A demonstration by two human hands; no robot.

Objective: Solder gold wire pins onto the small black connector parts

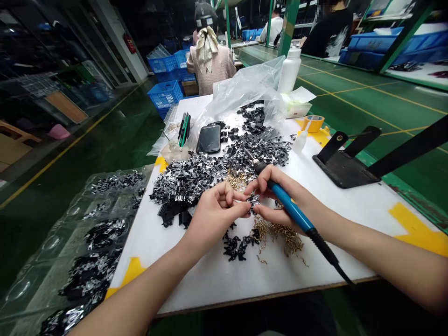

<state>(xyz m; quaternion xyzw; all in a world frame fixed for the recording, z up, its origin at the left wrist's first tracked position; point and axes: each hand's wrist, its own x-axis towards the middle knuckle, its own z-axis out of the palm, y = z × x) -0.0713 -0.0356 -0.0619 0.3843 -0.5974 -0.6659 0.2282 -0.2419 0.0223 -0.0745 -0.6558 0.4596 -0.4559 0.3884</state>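
Note:
My right hand [285, 193] is closed around a soldering iron [289, 201] with a blue handle. The iron's metal tip points away from me, over the pile, and its black cord trails toward the table's front edge. My left hand [219, 212] pinches at a small black-and-silver part [254, 201], and the right thumb and fingertips meet it from the other side. Fingers partly hide the part. Beyond the hands spreads a heap of similar silver-and-black parts [191, 179]. Small brass-coloured pieces [289, 238] lie below the right hand, beside loose black parts [236, 248].
A phone [209, 139], clear plastic bag [241, 95], white bottle [290, 70] and yellow tape roll [314, 123] sit farther back. On the right stands a black metal bracket [346, 170]. Plastic trays of parts [105, 233] line the left. A person [212, 60] sits ahead.

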